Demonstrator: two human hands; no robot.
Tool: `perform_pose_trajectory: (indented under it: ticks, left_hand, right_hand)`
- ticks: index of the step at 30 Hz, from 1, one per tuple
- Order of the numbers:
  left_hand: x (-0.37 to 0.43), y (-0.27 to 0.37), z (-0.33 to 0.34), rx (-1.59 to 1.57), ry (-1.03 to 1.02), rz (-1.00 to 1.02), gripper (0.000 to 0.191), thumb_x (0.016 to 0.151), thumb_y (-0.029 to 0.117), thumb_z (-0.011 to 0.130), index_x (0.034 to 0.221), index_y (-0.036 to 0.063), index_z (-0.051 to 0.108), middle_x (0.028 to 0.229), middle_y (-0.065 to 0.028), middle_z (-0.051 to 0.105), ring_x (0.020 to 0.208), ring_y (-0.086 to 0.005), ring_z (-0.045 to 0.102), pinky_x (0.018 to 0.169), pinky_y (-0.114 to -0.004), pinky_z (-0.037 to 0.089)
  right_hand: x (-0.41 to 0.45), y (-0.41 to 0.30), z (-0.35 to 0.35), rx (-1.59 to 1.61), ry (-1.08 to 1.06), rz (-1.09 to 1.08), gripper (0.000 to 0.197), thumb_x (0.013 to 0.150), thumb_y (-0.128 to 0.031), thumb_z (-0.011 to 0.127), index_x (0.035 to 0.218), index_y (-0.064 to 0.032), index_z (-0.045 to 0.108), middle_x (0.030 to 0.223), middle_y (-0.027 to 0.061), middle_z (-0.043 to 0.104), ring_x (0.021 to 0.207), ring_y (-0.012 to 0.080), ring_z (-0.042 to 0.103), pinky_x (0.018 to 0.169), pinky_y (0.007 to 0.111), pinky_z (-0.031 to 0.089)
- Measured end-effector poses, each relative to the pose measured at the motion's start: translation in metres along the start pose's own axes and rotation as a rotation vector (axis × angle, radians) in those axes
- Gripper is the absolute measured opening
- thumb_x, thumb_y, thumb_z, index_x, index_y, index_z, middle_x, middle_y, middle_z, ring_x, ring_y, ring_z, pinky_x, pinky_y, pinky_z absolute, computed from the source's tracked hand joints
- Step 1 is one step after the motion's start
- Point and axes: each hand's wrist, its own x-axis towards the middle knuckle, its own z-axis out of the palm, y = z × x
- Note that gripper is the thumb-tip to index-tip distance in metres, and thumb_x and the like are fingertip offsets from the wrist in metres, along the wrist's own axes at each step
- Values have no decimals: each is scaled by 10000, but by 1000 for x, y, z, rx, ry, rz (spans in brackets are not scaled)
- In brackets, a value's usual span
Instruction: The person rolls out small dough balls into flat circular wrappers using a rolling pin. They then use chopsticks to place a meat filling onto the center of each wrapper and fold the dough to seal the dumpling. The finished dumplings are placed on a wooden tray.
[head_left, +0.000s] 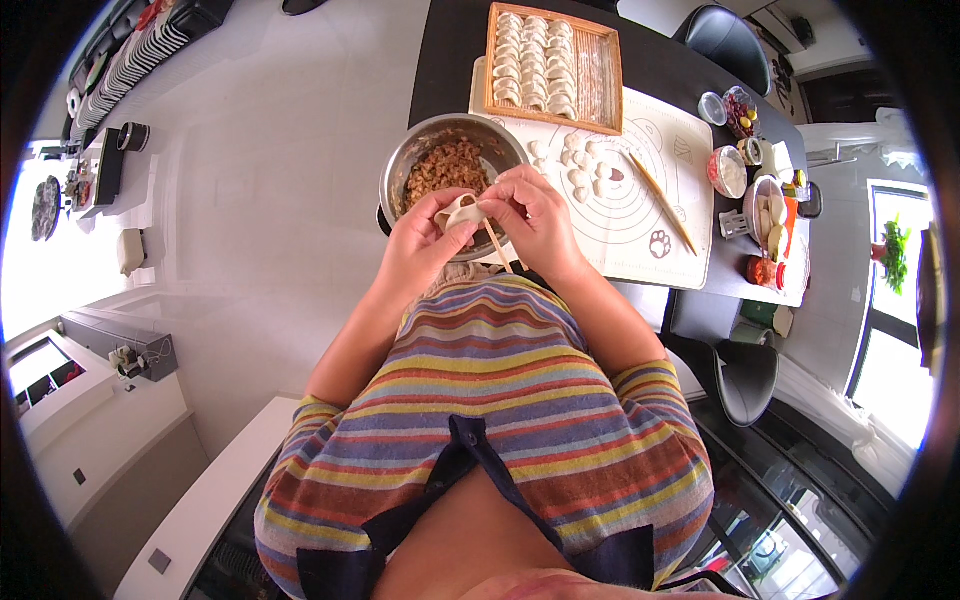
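A partly folded dumpling (463, 215) is held in my left hand (420, 244), with some filling showing at its open end. The fingertips of my right hand (541, 217) pinch the dumpling's right edge. Both hands are over the near side of a steel mixing bowl (391, 165). Brown minced filling (450, 171) lies in that bowl. Wooden chopsticks (496, 244) show below my right fingers; whether they touch that hand is hard to tell.
Rows of dumplings fill most of a wooden tray (598, 67) beyond the bowl. Several dough pieces (579, 169) and a rolling pin (664, 204) lie on a white pastry mat (622, 255). Toward the right table end stand a white bowl (727, 172), a basket (765, 214) and a red-lidded jar (765, 273).
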Motion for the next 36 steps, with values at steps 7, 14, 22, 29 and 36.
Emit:
perform_pose_trajectory:
  ticks: [7,14,22,29,36]
  left_hand:
    - [-1,3,2,22,-3,-20,349,917,50,601,1240,-37,501,1078,-59,612,994,-104,596,850,-236,494]
    - [0,2,2,12,-7,8,371,909,43,608,1254,-33,495,1108,-62,601,1003,-109,588,876,-250,488]
    - [0,0,2,-54,18,10,390,903,36,609,1269,-28,487,1097,-52,603,991,-111,588,871,-260,491]
    - [-1,3,4,0,9,4,342,898,12,612,1225,-28,522,1080,-40,612,978,-96,589,877,-237,482]
    - [-1,-3,0,-147,-7,-58,354,895,29,624,1231,-24,527,1103,-39,608,1001,-92,575,886,-238,472]
  right_hand:
    - [1,-6,-1,15,-58,89,203,762,-60,732,964,-72,724,837,82,599,691,202,588,608,295,479]
    - [-1,-1,1,-29,-4,-17,148,750,-51,740,893,-36,708,823,86,601,668,211,596,585,298,487]
    - [-1,-9,1,9,18,80,199,741,-41,744,938,-38,709,816,80,595,671,199,587,588,304,483]
    - [0,-3,3,-53,33,-93,197,727,-28,749,920,-49,715,803,70,600,663,191,586,580,287,485]
    - [-2,-10,3,-46,68,-101,139,734,-19,748,858,-33,687,792,74,596,648,196,584,562,293,489]
